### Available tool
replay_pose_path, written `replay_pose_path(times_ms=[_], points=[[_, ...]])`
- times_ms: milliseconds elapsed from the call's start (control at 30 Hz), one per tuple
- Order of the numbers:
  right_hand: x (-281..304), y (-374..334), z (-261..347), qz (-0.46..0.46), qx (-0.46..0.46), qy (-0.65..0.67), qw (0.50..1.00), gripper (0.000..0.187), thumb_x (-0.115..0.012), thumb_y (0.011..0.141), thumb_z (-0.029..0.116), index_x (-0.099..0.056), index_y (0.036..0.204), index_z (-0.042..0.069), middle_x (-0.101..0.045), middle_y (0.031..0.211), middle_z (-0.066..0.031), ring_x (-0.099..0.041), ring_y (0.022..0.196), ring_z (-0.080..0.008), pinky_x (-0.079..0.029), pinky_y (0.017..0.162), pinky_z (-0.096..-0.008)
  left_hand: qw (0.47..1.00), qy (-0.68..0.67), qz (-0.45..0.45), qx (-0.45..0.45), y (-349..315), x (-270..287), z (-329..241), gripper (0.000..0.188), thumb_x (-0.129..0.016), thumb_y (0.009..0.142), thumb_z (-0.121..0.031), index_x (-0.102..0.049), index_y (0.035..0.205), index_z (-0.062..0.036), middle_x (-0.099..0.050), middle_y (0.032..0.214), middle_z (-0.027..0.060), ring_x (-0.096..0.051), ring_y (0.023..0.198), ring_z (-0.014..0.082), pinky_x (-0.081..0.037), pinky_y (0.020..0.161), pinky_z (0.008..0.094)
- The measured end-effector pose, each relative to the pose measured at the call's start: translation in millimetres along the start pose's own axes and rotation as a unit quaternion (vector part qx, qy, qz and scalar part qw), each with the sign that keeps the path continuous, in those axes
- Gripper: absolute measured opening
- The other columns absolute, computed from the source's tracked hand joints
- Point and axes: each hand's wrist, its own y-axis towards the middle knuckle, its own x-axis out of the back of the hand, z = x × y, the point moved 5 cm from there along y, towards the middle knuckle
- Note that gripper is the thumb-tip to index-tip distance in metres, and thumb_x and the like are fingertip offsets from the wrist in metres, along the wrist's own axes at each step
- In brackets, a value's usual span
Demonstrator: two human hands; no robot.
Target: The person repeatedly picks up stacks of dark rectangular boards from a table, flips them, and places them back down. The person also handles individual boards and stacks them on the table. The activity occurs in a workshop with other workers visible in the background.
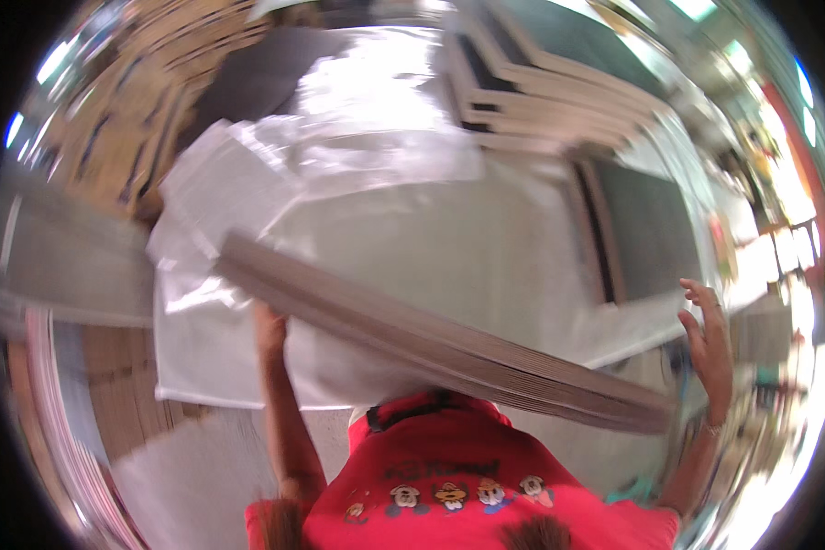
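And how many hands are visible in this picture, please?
2: the left hand, partly hidden, at the left part of the long brown stack; the right hand, apart from the stack, at right. Blur may hide others.

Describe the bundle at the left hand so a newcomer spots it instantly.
Start at the white-covered table. Across its near edge slants the brownish bundle, its left end near the left hand. Unlike the broad dark stack at right, it is long, narrow and finely layered.
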Motion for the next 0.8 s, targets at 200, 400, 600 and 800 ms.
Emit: replay_pose_path(times_ms=[200,400,600,800], points=[[-59.9,78.3,190.4,0.295,0.371,0.140,0.869,0.066,-0.061,0.085,0.038,-0.037,0.136,0.005,-0.038,0.135,-0.0148,-0.047,0.117,-0.0284,-0.038,0.099,-0.0393,0.968,-0.232,-0.053,0.076,22.1,-25.5,-152.2,0.113,-0.079,0.043,-0.073,-0.048,0.120,0.0038,-0.057,0.110,0.0065,-0.052,0.104,0.0165,-0.042,0.089,0.0311],[-136.1,89.5,275.5,0.461,0.428,0.316,0.710,0.088,-0.064,0.085,0.042,-0.011,0.146,0.008,-0.023,0.145,-0.0162,-0.031,0.131,-0.0289,-0.028,0.107,-0.0419,0.954,-0.296,-0.013,0.045,25.8,-34.4,-176.3,0.107,-0.082,0.043,-0.068,-0.052,0.117,0.0028,-0.060,0.103,0.0048,-0.054,0.100,0.0143,-0.043,0.089,0.0301],[-149.8,84.0,297.1,0.586,0.255,0.384,0.666,0.102,-0.076,0.076,0.038,-0.008,0.147,0.010,-0.023,0.144,-0.0150,-0.025,0.134,-0.0280,-0.025,0.107,-0.0431,0.956,-0.289,0.039,0.029,19.1,-27.8,-176.0,0.105,-0.087,0.045,-0.057,-0.048,0.125,0.0003,-0.056,0.116,0.0076,-0.051,0.110,0.0180,-0.039,0.095,0.0327],[-152.5,89.1,300.5,0.596,0.182,0.429,0.654,0.096,-0.078,0.074,0.031,-0.016,0.145,0.008,-0.027,0.140,-0.0098,-0.030,0.127,-0.0230,-0.027,0.105,-0.0401,0.974,-0.137,-0.140,-0.118,-4.3,2.3,-231.6,0.095,-0.085,0.060,-0.038,-0.037,0.135,-0.0055,-0.046,0.129,0.0158,-0.047,0.119,0.0283,-0.037,0.100,0.0414]])
